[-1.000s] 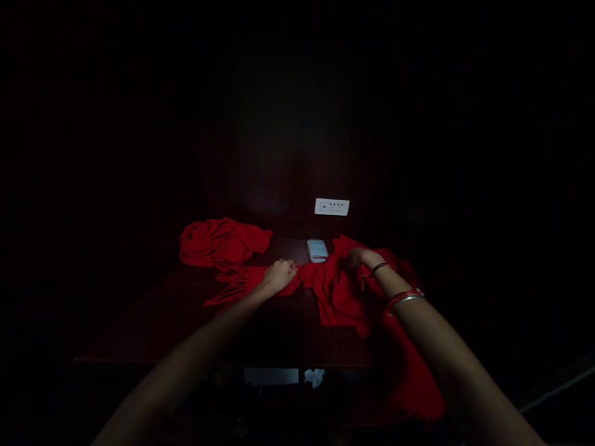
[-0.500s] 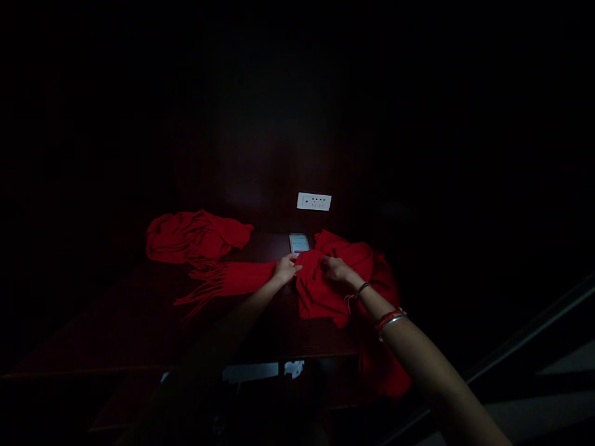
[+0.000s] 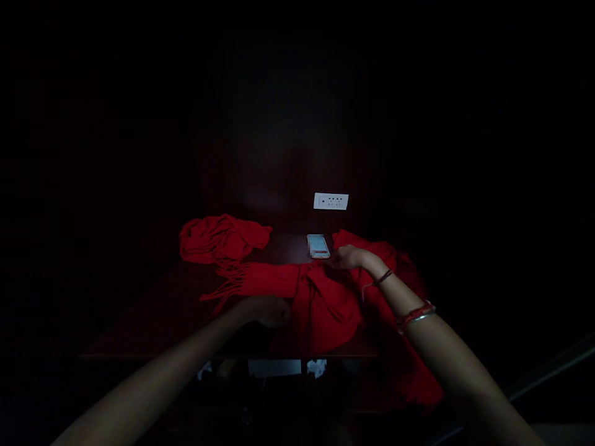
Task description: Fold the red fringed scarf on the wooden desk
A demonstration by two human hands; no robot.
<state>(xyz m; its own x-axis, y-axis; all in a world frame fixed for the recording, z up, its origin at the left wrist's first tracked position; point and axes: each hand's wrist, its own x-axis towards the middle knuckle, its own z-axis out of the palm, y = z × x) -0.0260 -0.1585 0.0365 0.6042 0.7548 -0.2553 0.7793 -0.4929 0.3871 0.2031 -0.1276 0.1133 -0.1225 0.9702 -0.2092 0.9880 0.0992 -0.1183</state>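
Observation:
The scene is very dark. A red fringed scarf (image 3: 274, 279) lies stretched and bunched across a dark table (image 3: 153, 322), its far end hanging off the right edge. My left hand (image 3: 263, 310) sits in shadow at the scarf's near edge, fingers curled; I cannot see whether it grips the cloth. Farther back, my right hand (image 3: 346, 256), with bangles on the wrist, pinches the scarf's top fold, just right of a phone (image 3: 318, 245).
A second red scarf (image 3: 218, 238) lies bunched at the table's back left. A white socket plate (image 3: 331, 201) is on the wall behind. White scraps (image 3: 274, 368) show below the table's front edge.
My left hand let go of the scarf's middle and drew back toward me to its near edge. My right hand moved away to the far fold beside the phone. The view shifted.

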